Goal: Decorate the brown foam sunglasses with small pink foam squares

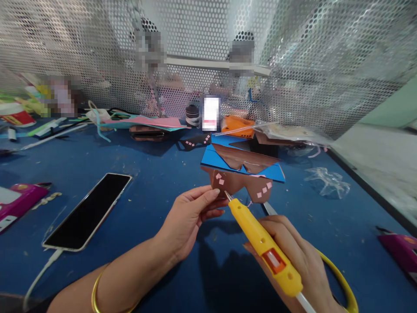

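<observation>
My left hand point(190, 213) pinches the lower left edge of a brown mask-shaped cutout point(236, 184) between thumb and fingers. Small pale pink squares sit on both of its sides. In my right hand point(295, 245) is a yellow hot glue gun point(257, 237), its metal nozzle pointing at the cutout close to my left thumb; I cannot tell if it touches. Scissors with a yellow handle point(342, 276) show beside and under my right hand, partly hidden by it. Just behind lies a blue sheet point(208, 158) with another brown cutout piece point(260, 161) on it.
A large phone point(89, 211) with a cable lies at left. Farther back are a dark cutout with pink squares point(194, 142), a thread spool point(192, 116), a lit screen point(211, 114), an orange object point(237, 126) and paper sheets point(156, 122). Clear plastic point(328, 182) lies right. Perforated metal panel point(202, 30) stands behind.
</observation>
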`<control>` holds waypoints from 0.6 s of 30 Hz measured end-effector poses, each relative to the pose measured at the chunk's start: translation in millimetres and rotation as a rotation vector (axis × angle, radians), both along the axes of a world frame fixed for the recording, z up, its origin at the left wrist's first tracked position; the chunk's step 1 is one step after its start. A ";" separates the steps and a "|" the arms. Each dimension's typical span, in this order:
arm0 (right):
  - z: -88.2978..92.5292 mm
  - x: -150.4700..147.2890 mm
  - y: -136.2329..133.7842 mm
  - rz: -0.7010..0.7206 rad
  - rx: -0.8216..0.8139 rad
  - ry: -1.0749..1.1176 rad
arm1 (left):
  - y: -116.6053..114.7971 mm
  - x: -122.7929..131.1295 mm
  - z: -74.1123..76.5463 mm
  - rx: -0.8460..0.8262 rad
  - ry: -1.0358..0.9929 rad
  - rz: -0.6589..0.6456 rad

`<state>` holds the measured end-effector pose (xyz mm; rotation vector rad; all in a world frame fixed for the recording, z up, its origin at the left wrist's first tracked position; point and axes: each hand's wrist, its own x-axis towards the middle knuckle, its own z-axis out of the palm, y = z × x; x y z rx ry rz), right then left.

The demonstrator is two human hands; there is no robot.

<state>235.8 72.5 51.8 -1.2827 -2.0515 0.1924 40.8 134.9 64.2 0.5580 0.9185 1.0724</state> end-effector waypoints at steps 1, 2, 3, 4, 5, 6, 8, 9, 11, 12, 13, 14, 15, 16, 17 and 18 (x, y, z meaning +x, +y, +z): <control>-0.2 -0.4 -0.3 -0.001 -0.004 0.009 | 0.4 0.0 -0.2 0.000 0.000 -0.001; -0.6 -0.8 -0.8 -0.007 -0.010 0.017 | 0.7 0.1 -0.2 0.000 0.001 -0.001; -1.1 -1.0 -1.3 -0.015 -0.018 0.024 | 0.8 0.1 -0.3 0.000 0.002 -0.002; -1.7 -1.0 -1.9 -0.023 -0.027 0.028 | 0.7 0.0 -0.2 -0.001 0.001 -0.005; -2.3 -0.9 -2.4 -0.029 -0.035 0.029 | 0.5 0.0 -0.1 -0.003 0.002 -0.006; -3.0 -0.6 -2.9 -0.030 -0.040 0.024 | 0.1 0.0 0.0 -0.002 0.003 -0.007; -4.1 0.3 -3.5 -0.032 -0.044 0.015 | -0.9 0.0 0.5 -0.001 0.007 -0.009; -4.5 0.8 -3.6 -0.032 -0.044 0.013 | -1.2 0.2 0.8 -0.001 0.008 -0.009; -4.8 1.4 -3.5 -0.029 -0.047 0.012 | -1.5 0.5 1.2 -0.001 0.010 -0.007; -4.8 1.5 -3.4 -0.027 -0.050 0.015 | -1.3 0.6 1.3 -0.002 0.011 -0.007; -4.6 1.5 -3.4 -0.024 -0.051 0.020 | -1.1 0.6 1.3 -0.003 0.012 -0.007; -4.4 1.4 -3.3 -0.021 -0.050 0.024 | -0.8 0.6 1.2 -0.004 0.012 -0.007; -4.2 1.2 -3.4 -0.020 -0.049 0.025 | -0.6 0.5 1.0 -0.006 0.013 -0.008; -4.0 1.0 -3.4 -0.018 -0.047 0.025 | -0.5 0.4 0.7 -0.007 0.015 -0.011; -3.8 0.7 -3.5 -0.017 -0.045 0.023 | -0.6 0.3 0.5 -0.007 0.017 -0.013; -3.7 0.4 -3.6 -0.017 -0.042 0.020 | -0.7 0.2 0.4 -0.005 0.019 -0.015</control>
